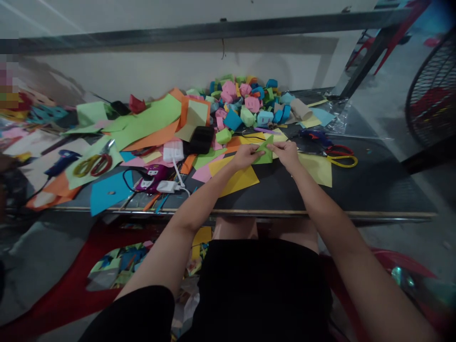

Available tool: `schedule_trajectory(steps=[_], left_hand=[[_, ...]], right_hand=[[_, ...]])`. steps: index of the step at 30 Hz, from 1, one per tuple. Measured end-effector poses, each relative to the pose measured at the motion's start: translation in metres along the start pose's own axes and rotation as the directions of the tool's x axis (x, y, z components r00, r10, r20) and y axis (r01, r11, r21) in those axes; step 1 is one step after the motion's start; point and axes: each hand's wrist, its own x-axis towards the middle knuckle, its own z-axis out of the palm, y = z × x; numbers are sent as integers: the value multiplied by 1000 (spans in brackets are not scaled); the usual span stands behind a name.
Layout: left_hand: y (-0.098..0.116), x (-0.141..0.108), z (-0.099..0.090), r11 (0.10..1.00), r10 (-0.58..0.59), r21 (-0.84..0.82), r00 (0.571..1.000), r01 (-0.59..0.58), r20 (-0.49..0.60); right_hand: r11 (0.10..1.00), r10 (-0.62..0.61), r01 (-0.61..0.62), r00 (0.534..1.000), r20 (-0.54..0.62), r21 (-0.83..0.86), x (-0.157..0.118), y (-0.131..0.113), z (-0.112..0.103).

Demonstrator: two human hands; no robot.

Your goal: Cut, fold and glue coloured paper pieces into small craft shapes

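Observation:
My left hand (245, 156) and my right hand (287, 154) both pinch a small green paper piece (265, 151), folded and held just above the dark table (374, 185). The left fingers grip its left edge, the right fingers its right corner. Beneath lie a yellow-orange sheet (238, 179) and a yellow sheet (318, 168). Behind the hands rises a pile of folded paper boxes (245, 102) in pink, blue and green.
Yellow-and-red scissors (341, 156) and a blue glue gun (315, 137) lie to the right. Left are coloured sheets, another pair of scissors (93, 164), a second glue gun (62, 160), a white charger (173, 151) and a purple device (154, 176). A fan (432, 90) stands far right.

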Motion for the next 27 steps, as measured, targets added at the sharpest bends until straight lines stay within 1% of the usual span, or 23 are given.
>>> schedule_trajectory(steps=[2,7,9,12,14,19,23,25,27], left_hand=[[-2,0,1,1000,-17,-17,1000,16,-3],[-8,2,2,999,-25,-40,1000,24,-11],[-9,3,2,999,-35,-31,999,33,-42],[-10,3,0,998,-51,22,992,54,-116],[-9,3,-2,998,-54,37,990,59,-128],[-8,4,-7,996,-83,-33,980,79,-183],[-11,4,-9,994,-109,-44,976,102,-190],[-13,4,-7,995,-97,-44,979,91,-177],[-13,4,-5,996,-85,-25,978,82,-190]], right_hand=[[1000,13,-13,1000,21,13,0,1,0],[1000,16,-15,1000,18,-19,1,3,-2],[998,21,-19,999,48,-52,2,4,-2],[988,19,-5,996,88,-158,2,6,-3],[982,9,10,995,100,-189,2,5,-3],[975,-19,68,975,223,-211,-1,2,-4],[961,-34,86,980,197,-262,-2,2,-4],[963,-30,80,981,193,-259,-2,3,-4],[967,-46,93,980,194,-239,-2,3,-5]])
